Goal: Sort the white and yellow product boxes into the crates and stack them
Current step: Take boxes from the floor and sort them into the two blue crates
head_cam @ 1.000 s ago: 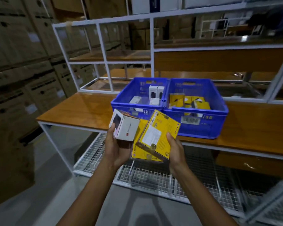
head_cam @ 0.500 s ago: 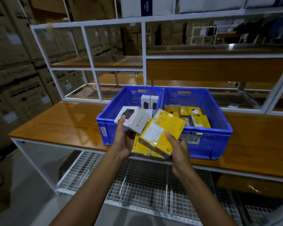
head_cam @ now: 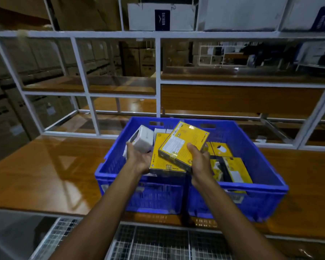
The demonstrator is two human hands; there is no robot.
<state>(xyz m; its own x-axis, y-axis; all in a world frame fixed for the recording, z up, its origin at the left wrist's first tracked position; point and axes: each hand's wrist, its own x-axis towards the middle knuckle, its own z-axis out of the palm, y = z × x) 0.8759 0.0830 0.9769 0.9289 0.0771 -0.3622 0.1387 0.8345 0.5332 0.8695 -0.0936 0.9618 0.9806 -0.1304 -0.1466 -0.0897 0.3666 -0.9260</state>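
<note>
Two blue crates stand side by side on the wooden table: the left crate (head_cam: 120, 188) and the right crate (head_cam: 259, 199). My left hand (head_cam: 139, 158) holds a white box (head_cam: 143, 140) above the left crate, and a lower yellow box (head_cam: 163, 162) also rests on it. My right hand (head_cam: 199, 158) grips the upper yellow box (head_cam: 184, 145), tilted over the seam between the crates. Several yellow boxes (head_cam: 235, 169) lie inside the right crate. More white boxes (head_cam: 162, 131) show at the back of the left crate, mostly hidden.
The wooden table (head_cam: 45, 171) stretches left and right of the crates. A white metal shelf frame (head_cam: 158, 79) rises behind them. A wire mesh shelf (head_cam: 158, 244) sits below the table edge. Cardboard cartons (head_cam: 13, 113) are stacked at the left.
I have stepped closer to the table. Both hands have moved forward and up with their boxes, from in front of the crates to over them.
</note>
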